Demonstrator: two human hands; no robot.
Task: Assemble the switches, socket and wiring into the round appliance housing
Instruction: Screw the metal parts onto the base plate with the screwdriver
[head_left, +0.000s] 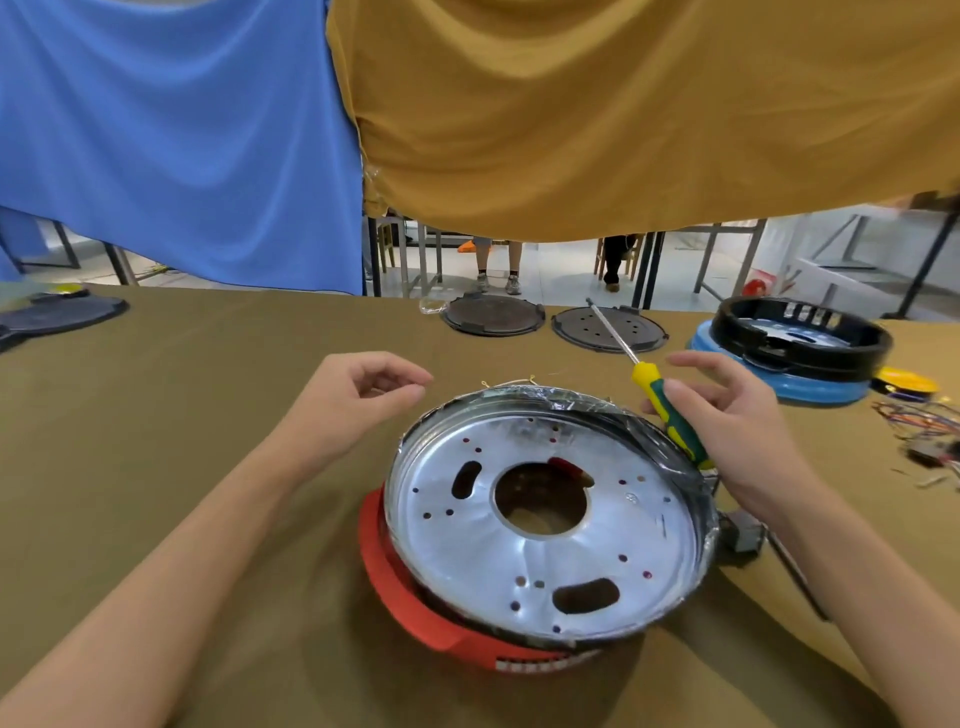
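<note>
There is one view only, a wide-angle camera on the person's head. It looks forward and down onto the olive table cloth (218, 415), close to the round housing (545, 525) at about 6 o'clock. At 12 o'clock the hanging cloths (623, 114) fill the frame. The edges bend strongly.

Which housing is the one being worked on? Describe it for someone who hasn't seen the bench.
On the olive-brown table, look between the two hands. The housing is the nearest round unit: a silver perforated plate on a red base. The other unit, far right, has a blue base and a black ring.
</note>
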